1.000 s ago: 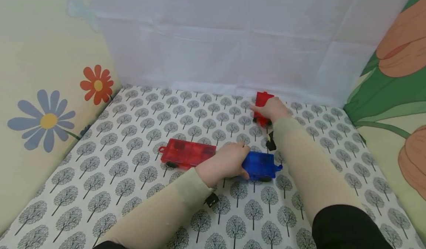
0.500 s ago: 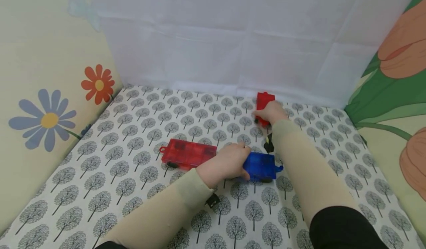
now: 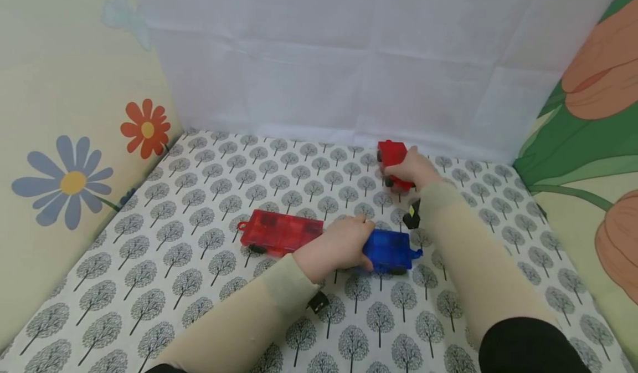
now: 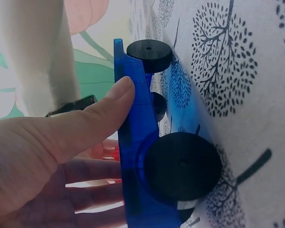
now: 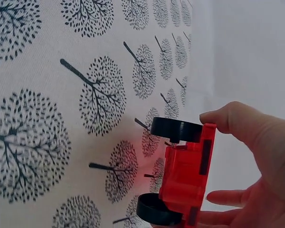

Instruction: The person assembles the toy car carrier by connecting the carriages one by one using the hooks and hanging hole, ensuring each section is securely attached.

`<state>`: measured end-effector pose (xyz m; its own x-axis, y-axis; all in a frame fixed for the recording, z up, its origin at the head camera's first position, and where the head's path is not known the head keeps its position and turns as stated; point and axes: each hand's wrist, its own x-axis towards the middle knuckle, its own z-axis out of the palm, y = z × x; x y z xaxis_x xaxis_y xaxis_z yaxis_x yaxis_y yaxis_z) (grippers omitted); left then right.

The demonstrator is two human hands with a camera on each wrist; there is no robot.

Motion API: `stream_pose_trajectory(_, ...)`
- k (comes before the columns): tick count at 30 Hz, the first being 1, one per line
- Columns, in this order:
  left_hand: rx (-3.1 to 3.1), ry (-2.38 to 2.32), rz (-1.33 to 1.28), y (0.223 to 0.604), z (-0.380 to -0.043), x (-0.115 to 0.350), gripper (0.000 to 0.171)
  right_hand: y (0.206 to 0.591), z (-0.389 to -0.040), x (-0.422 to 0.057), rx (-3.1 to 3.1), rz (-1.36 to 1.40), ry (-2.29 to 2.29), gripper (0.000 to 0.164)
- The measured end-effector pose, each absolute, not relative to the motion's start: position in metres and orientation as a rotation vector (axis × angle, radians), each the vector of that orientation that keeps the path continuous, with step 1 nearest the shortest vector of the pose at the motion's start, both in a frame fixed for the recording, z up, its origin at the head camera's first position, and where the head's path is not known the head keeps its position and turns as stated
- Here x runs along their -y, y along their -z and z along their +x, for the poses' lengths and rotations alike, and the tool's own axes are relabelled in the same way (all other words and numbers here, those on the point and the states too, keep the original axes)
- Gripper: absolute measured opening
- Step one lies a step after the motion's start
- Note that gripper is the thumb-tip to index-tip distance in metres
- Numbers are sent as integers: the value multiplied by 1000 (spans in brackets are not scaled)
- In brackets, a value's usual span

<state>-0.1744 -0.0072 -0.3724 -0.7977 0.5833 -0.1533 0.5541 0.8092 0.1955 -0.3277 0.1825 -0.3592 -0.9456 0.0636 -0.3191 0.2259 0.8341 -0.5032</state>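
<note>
A translucent blue toy wagon (image 3: 391, 246) with black wheels and a small hook at its right end stands on the cloth. My left hand (image 3: 341, 243) grips its left part; in the left wrist view the thumb (image 4: 118, 92) presses the near side, other fingers across the top. Farther back, my right hand (image 3: 416, 168) holds a smaller red toy car (image 3: 392, 152) by its sides. Black wheels (image 5: 175, 129) and the car's red end show in the right wrist view. Left of the left hand is a longer translucent red toy wagon (image 3: 281, 231) with a loop at its left end.
Tree-print cloth (image 3: 199, 262) covers the surface. A white sheet (image 3: 319, 57) hangs behind, close to the red car. Flower-patterned panels (image 3: 65, 112) stand at both sides. Small black wrist cameras (image 3: 318, 302) sit under the cuffs.
The red car has turned, its far end swinging to the left, while my right hand has shifted slightly right. The left hand, the blue wagon and the long red wagon stay in place.
</note>
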Motion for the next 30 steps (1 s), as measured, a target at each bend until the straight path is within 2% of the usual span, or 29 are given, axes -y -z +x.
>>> stream_pose_trajectory(4,-2786,-214,880,373,-176,7,80,352,-324,-189,-2747,189,772,111)
stream_pose_trajectory(12,-2796,-205,888,374,-180,5,80,342,-306,-204,-2782,50,868,85)
stream_pose_trajectory(24,-2804,-183,885,376,-184,4,82,317,-269,-238,-2726,-141,852,96)
stream_pose_trajectory(30,-2797,-200,865,376,-185,4,84,306,-246,-259,-2708,-251,820,93)
